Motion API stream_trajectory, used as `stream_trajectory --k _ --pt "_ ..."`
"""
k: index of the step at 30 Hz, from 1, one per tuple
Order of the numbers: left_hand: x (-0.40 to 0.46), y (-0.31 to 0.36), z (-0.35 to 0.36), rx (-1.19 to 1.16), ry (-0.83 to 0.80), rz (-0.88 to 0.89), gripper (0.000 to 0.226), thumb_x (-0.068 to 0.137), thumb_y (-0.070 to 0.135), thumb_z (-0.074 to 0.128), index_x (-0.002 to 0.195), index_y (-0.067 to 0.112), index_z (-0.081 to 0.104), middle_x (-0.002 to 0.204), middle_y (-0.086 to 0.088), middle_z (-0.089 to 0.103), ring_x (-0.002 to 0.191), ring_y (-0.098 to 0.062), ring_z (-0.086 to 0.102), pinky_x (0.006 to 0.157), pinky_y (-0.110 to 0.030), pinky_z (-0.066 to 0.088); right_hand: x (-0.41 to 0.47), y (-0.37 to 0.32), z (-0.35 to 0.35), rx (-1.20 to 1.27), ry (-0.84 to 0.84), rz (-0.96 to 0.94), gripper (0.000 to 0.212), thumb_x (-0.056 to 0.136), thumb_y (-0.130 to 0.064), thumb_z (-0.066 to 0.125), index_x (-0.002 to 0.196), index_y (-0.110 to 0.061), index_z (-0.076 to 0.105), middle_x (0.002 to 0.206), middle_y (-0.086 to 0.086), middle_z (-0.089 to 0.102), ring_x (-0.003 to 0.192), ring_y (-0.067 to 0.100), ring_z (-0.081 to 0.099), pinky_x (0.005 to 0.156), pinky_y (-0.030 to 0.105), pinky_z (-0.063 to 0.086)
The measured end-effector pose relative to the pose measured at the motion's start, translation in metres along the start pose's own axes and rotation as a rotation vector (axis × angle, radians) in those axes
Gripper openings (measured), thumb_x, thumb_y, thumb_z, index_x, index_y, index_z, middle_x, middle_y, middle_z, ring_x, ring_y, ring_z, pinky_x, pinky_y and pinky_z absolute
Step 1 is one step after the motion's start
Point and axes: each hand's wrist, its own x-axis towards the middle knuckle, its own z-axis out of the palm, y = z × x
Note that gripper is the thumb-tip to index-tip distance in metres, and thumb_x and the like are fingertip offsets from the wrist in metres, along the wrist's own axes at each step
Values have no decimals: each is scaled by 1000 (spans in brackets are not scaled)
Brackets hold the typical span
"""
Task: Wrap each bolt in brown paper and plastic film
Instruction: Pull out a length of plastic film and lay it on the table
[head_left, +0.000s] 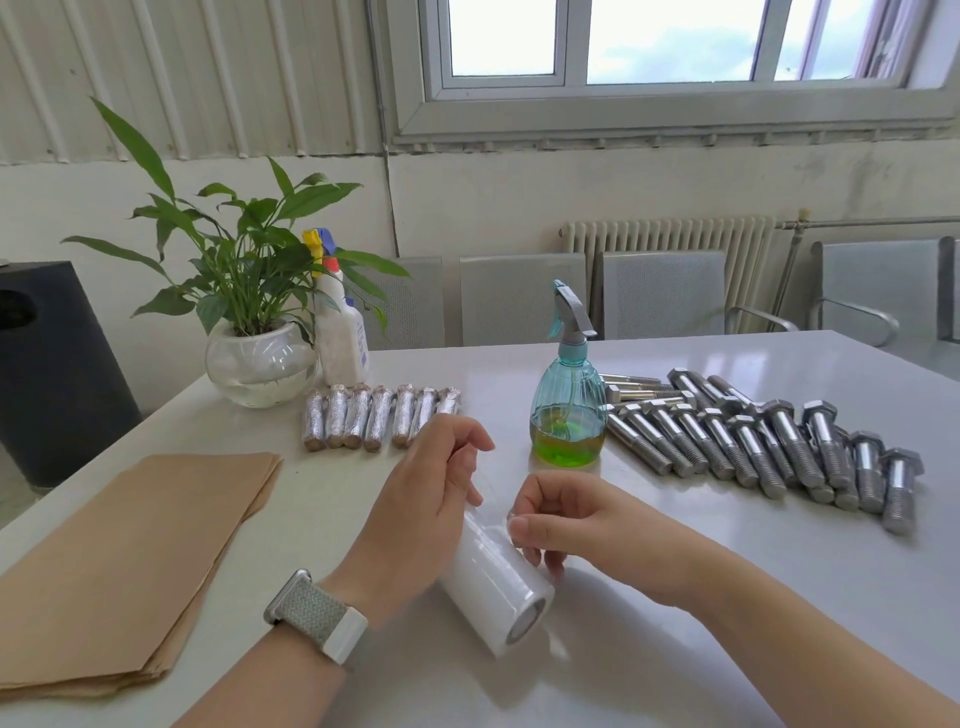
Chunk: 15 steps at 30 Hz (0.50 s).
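Picking at the roll of plastic film (496, 582) near the bench's (675, 597) front, the right hand (566, 525) pinched its filmy edge while the left hand (431, 499), fingers loosely curled, steadied it. Light, clingy and slippery, it probably wants holding by the core; heavy, stiff bolts (769, 441) lay far right.

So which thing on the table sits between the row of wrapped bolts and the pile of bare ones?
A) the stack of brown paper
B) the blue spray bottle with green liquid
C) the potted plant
B: the blue spray bottle stands between the wrapped bolts and the bare bolts.
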Motion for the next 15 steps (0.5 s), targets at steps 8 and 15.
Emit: stream_trajectory --k 8,15 --pt "-2 -1 1 81 -7 12 20 104 24 34 100 39 46 87 10 55 74 -4 64 66 -7 38 -1 1 0 34 -10 80 14 95 -19 63 89 -9 56 69 6 60 61 21 54 58 30 45" --pt "-2 1 0 160 -13 38 18 100 34 28 100 39 45 97 22 47 67 -6 65 65 -17 42 -6 -5 -10 65 -132 249 16 86 -20 75 89 -7 65 73 5 59 67 17 57 61 28 55"
